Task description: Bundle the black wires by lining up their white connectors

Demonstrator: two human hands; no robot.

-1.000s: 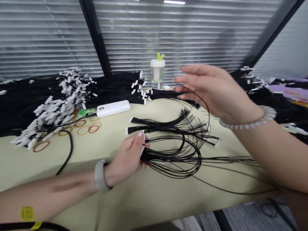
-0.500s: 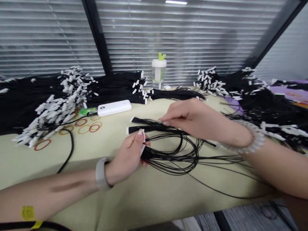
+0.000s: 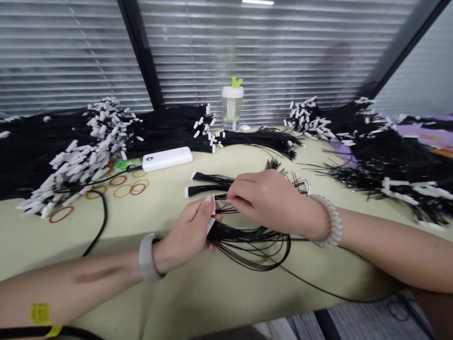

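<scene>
My left hand [image 3: 191, 224] grips a white connector [image 3: 213, 206] between thumb and fingers. A second white connector [image 3: 210, 225], just below, fans out into a looped bundle of black wires [image 3: 247, 238] on the table. My right hand [image 3: 271, 203] is pinched closed just right of the upper connector, on what looks like a thin black wire [image 3: 222, 201]; its fingertips partly hide it. Beyond the hands lie two flat black wire bundles, the nearer bundle [image 3: 201, 190] and the farther bundle [image 3: 208, 178], each with a white end piece at the left.
Piles of black wires with white connectors [image 3: 81, 165] line the left and back, with more loose wires [image 3: 375, 165] at the right. A white power bank [image 3: 168, 159], rubber bands [image 3: 122, 190], a black cable [image 3: 105, 217] and a cup [image 3: 232, 108] share the pale table.
My right hand has moved nearer and slightly left, from above the flat bundles to beside the connector. Wire ends now show behind it. The left hand stays in nearly the same place.
</scene>
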